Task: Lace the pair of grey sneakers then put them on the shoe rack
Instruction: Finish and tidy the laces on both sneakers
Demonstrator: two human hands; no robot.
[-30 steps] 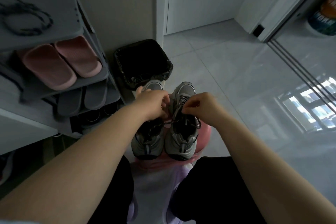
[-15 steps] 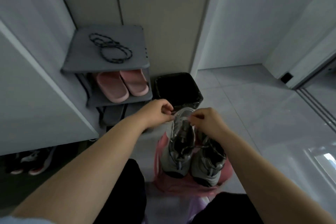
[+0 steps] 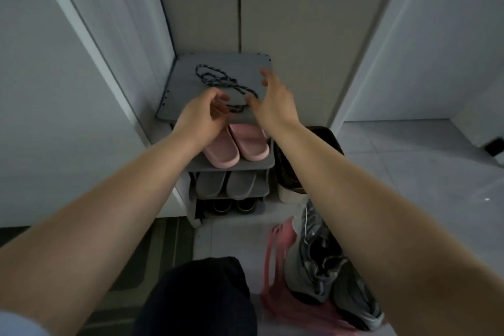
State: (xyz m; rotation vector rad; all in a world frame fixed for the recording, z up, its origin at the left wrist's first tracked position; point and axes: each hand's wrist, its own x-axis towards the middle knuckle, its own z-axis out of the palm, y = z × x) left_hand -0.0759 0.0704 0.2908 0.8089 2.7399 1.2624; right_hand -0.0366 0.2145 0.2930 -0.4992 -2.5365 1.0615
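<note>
The lace [image 3: 218,80] on top of the shoe rack [image 3: 245,63] is light and limp; we would pinch it near an end. Our right hand [image 3: 274,102] spreads open over it. Our left hand [image 3: 203,114] curls at its near end, grip unclear. Both have left the grey sneakers [image 3: 316,275], which sit low beside the rack's right side.

Both bare arms reach forward and slightly inward. The left forearm [image 3: 109,199] and the right forearm [image 3: 354,185] are stretched nearly straight, so that the two hands lie close together without touching. The left hand [image 3: 201,117] is turned palm inward, its fingers loosely curled with a gap between them and the thumb [image 3: 218,94]. The right hand [image 3: 274,102] lies a little farther forward, back up, its fingertips [image 3: 268,78] spread, relaxed and blurred.
</note>
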